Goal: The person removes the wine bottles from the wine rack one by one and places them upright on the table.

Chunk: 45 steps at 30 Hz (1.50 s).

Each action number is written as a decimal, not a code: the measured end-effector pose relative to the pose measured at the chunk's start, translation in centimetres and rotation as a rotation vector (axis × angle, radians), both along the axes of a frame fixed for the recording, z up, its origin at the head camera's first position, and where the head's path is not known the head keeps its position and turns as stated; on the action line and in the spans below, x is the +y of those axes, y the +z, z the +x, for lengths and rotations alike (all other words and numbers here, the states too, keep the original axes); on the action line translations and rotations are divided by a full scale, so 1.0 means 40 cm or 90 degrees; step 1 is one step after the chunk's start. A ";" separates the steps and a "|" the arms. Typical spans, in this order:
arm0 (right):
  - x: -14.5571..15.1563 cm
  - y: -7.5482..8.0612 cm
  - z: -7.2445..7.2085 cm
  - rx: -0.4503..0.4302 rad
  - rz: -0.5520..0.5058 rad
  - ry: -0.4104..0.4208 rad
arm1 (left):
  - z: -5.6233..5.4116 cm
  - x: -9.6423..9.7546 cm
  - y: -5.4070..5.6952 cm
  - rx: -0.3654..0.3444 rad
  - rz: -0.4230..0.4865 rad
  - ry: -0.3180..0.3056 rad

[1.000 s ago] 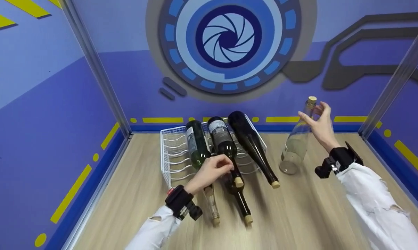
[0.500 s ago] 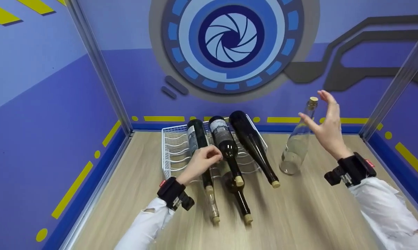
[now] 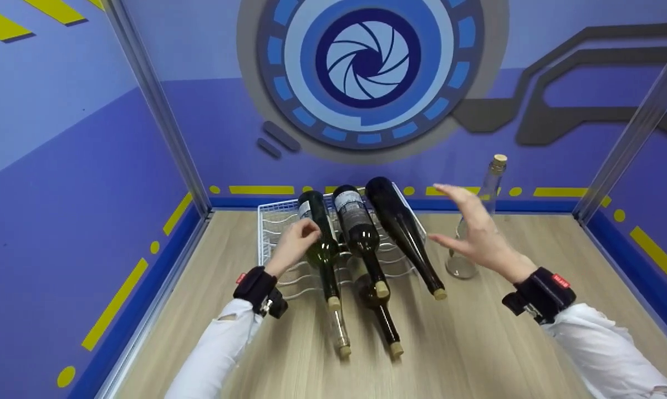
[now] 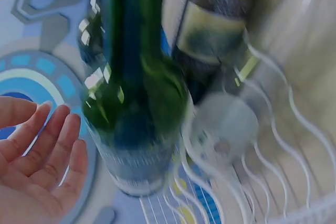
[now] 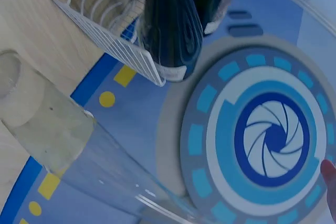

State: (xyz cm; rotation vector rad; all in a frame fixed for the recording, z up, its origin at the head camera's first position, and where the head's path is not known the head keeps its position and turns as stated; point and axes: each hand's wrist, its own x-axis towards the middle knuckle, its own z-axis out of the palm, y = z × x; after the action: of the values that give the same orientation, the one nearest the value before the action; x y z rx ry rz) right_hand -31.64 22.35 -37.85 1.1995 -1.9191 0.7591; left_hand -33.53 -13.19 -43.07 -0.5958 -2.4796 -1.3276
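Observation:
My left hand (image 3: 291, 244), loosely curled and holding nothing, is beside a green bottle (image 3: 321, 249) on the white wire rack (image 3: 262, 230). In the left wrist view its relaxed fingers are left of that green bottle (image 4: 134, 108). To the right, my right hand (image 3: 483, 238) is spread with thumb and fingers apart, overlapping a clear corked bottle (image 3: 462, 270) that stands upright on the table. The right wrist view has this clear bottle (image 5: 47, 124) at left and only a fingertip (image 5: 329, 179) at the right edge.
Also on the rack's top lie a labelled dark bottle (image 3: 361, 233) and a plain dark bottle (image 3: 400, 221), necks toward me. Lower down, a clear bottle neck (image 3: 340, 327) and another dark bottle (image 3: 387, 327) stick out. Printed panels (image 3: 200, 127) enclose the table (image 3: 477, 343).
My right hand has left the clear bottle's neck, opened wider and moved down and left. My left hand has drifted left from over the bottles' necks to the green bottle's side.

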 end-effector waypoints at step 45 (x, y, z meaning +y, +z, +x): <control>-0.020 -0.196 0.108 -0.159 0.119 0.058 | -0.175 -0.043 -0.037 0.413 -0.741 -0.149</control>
State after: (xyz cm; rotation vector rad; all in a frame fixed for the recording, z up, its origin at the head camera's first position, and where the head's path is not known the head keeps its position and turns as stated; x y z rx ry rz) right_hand -27.32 21.56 -45.67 1.3664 -2.1925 0.8236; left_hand -40.53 -14.90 -44.53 -1.2915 -2.3779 0.4211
